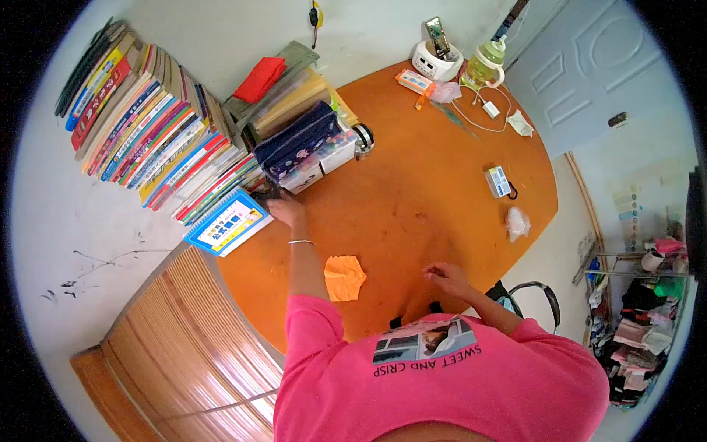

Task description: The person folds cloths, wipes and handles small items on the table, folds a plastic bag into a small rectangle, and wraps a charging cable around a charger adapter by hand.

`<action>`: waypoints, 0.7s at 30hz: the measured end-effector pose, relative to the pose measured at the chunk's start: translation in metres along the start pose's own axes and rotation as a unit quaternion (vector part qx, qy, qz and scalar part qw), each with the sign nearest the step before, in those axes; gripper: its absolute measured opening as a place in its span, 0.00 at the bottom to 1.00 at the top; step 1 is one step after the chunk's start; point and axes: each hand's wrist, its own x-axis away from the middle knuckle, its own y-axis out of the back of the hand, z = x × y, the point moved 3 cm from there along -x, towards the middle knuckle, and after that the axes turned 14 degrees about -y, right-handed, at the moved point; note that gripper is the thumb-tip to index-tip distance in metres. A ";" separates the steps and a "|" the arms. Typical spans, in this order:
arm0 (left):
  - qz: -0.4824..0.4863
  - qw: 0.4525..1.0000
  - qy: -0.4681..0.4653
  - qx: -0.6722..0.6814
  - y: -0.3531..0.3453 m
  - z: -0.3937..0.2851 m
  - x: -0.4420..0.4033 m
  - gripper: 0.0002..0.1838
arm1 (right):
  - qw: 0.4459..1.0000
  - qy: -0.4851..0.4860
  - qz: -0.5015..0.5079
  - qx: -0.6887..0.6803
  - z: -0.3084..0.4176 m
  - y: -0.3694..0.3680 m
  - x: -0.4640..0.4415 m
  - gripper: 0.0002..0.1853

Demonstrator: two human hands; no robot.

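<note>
My left hand (pixel 286 209), with a bangle on its wrist, reaches to the back left of the table. Its fingers are closed at a small dark object (pixel 264 196) that I cannot make out, between the blue-and-white spiral booklet (pixel 230 221) and a white box (pixel 337 152). On top of that box lies a dark blue patterned pouch (pixel 298 140). An orange folded cloth or paper piece (pixel 345 278) lies flat near my left forearm. Above the table's front edge hovers my right hand (pixel 448 278), fingers loosely bent and apart, holding nothing visible.
A long row of books (pixel 158 125) stands against the wall. A red pouch (pixel 261 79) rests behind the box. Toward the back right are a white round device (pixel 437 62) with a phone, a green bottle (pixel 484 63) and a cable. A small box (pixel 498 182) and crumpled plastic (pixel 517 223) lie right.
</note>
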 end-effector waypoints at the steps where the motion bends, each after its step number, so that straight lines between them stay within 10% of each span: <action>1: 0.001 1.000 -0.003 -0.001 0.001 0.000 0.002 0.21 | 1.000 0.009 0.012 -0.003 -0.009 -0.003 -0.002 0.11; 12: 0.053 0.977 -0.203 0.037 0.056 -0.026 0.084 0.40 | 0.999 -0.005 0.017 -0.027 -0.054 0.015 0.005 0.12; 21: 0.065 0.964 -0.170 0.191 0.087 -0.007 0.081 0.21 | 0.998 0.011 -0.005 0.055 -0.085 0.048 0.024 0.14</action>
